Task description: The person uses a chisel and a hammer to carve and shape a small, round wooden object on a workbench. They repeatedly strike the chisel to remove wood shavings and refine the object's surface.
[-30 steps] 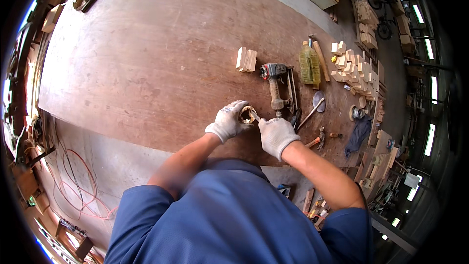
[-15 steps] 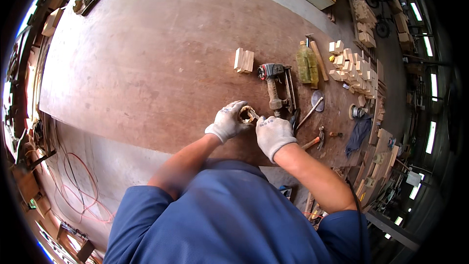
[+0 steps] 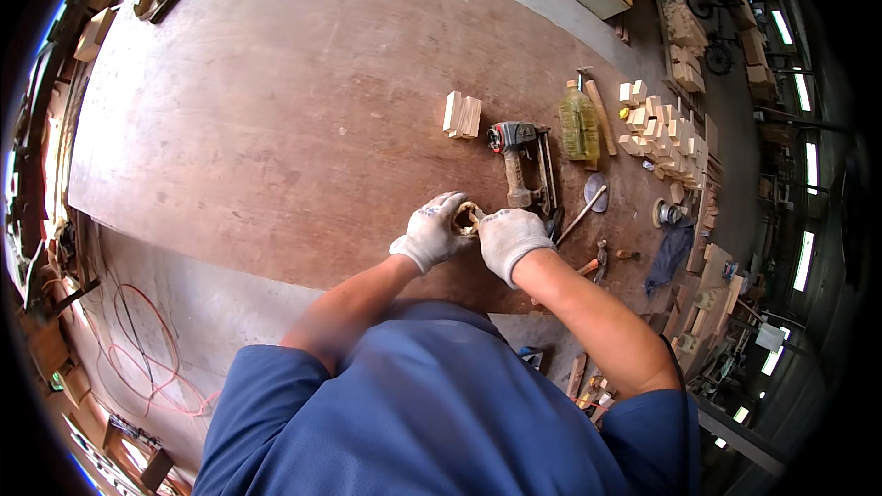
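Note:
My gloved left hand [image 3: 430,231] is closed around the side of a small round cup-like container [image 3: 467,219] with a crusted, yellowish rim and a dark inside. My right hand [image 3: 513,241], also in a white glove, is closed at the right edge of that container. What its fingers grip is mostly hidden under the glove. Both hands are over the near edge of a brown wooden table [image 3: 276,129]. Just beyond them lies a pneumatic nail gun [image 3: 517,174], with a pair of light wood blocks [image 3: 462,116] to its left.
A yellowish plastic bottle [image 3: 579,124] and a wooden-handled hammer [image 3: 602,118] lie at the right, beside many stacked wood blocks [image 3: 669,138]. Nearer are a stick [image 3: 582,213] by a round disc [image 3: 596,191], another hammer [image 3: 599,262] and a dark cloth [image 3: 672,255].
My right hand has turned and moved slightly left against the container, and the thin light tool it held there is now hidden. My left hand keeps its hold.

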Tool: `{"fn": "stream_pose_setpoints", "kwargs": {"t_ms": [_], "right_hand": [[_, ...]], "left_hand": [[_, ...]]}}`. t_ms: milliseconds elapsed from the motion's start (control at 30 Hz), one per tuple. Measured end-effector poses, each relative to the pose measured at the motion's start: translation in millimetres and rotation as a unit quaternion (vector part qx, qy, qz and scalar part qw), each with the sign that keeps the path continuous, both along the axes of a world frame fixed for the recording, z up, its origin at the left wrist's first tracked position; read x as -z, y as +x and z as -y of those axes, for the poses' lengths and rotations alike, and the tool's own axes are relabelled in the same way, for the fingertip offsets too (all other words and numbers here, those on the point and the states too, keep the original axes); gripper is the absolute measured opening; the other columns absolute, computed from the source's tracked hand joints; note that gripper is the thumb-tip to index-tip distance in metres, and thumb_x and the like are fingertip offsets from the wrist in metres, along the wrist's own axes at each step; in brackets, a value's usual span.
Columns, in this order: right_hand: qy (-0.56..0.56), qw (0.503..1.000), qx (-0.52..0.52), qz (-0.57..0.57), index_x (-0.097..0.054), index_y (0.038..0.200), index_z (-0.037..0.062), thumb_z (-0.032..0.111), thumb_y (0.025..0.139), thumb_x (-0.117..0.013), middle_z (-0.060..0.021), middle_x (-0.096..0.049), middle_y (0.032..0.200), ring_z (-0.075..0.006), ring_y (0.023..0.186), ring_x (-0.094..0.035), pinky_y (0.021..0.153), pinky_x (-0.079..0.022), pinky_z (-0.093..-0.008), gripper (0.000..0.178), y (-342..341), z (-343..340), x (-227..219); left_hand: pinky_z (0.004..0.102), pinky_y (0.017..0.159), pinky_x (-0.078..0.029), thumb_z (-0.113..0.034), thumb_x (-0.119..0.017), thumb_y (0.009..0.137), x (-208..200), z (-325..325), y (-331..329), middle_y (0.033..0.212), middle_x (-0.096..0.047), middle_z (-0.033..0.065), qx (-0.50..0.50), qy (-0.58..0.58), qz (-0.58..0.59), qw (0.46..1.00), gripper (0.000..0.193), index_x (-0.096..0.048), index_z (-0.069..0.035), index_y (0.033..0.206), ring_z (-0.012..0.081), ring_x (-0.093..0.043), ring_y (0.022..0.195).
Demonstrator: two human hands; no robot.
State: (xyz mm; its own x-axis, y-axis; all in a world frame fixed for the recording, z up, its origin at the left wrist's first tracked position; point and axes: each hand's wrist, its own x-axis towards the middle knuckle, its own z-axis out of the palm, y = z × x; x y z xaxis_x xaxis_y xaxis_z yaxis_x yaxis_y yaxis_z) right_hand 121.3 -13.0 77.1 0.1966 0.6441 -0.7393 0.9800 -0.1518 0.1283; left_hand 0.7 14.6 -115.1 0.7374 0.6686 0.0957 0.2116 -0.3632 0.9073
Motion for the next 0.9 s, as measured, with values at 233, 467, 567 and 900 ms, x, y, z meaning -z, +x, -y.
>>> {"fn": "stream_pose_setpoints", "kwargs": {"t_ms": [233, 467, 567, 900], "right_hand": [[0.052, 0.997, -0.054, -0.023, -0.074, 0.107, 0.0065, 0.015, 0.097, -0.055, -0.0164, -0.079, 0.094, -0.0317, 0.089, -0.079, 0.078, -0.062, -0.0461, 0.023, 31.3, 34.4, 13.8], [0.134, 0.983, -0.123, 0.021, -0.071, 0.108, 0.0078, 0.015, 0.098, -0.055, -0.0104, -0.073, 0.083, -0.0251, 0.071, -0.075, 0.057, -0.058, -0.0411, 0.020, -0.4, 56.1, 33.3], [0.131, 0.984, -0.106, 0.057, -0.073, 0.105, 0.0053, 0.014, 0.097, -0.056, -0.0100, -0.073, 0.083, -0.0249, 0.071, -0.075, 0.054, -0.058, -0.0416, 0.021, -23.1, 61.0, 46.2], [0.047, 0.985, 0.147, -0.071, -0.071, 0.110, 0.0059, 0.021, 0.095, -0.059, -0.0221, -0.077, 0.104, -0.0415, 0.103, -0.074, 0.093, -0.058, -0.0518, 0.024, 35.2, 40.9, 19.8]], "left_hand": [[0.0456, 0.100, -0.058, -0.031, -0.088, 0.078, -0.8, -0.4, 0.4, 0.129, -0.072, 0.0201, 0.007, -0.001, 0.000, 1.000, 0.062, -0.067, -0.005, 0.130, 0.0384, -0.070, 0.117], [0.0451, 0.100, -0.058, -0.035, -0.089, 0.079, -4.2, -3.1, -1.1, 0.128, -0.072, 0.0201, 0.021, -0.008, -0.015, 1.000, 0.062, -0.068, -0.006, 0.130, 0.0378, -0.071, 0.116], [0.0451, 0.100, -0.058, -0.036, -0.088, 0.080, -3.7, -3.0, 0.9, 0.128, -0.072, 0.0201, 0.023, -0.009, -0.010, 1.000, 0.062, -0.068, -0.006, 0.130, 0.0378, -0.071, 0.116], [0.0453, 0.102, -0.057, -0.033, -0.089, 0.079, -0.3, -3.2, 0.5, 0.131, -0.071, 0.0199, 0.035, 0.005, -0.019, 0.999, 0.064, -0.066, -0.005, 0.132, 0.0379, -0.069, 0.119]]}}
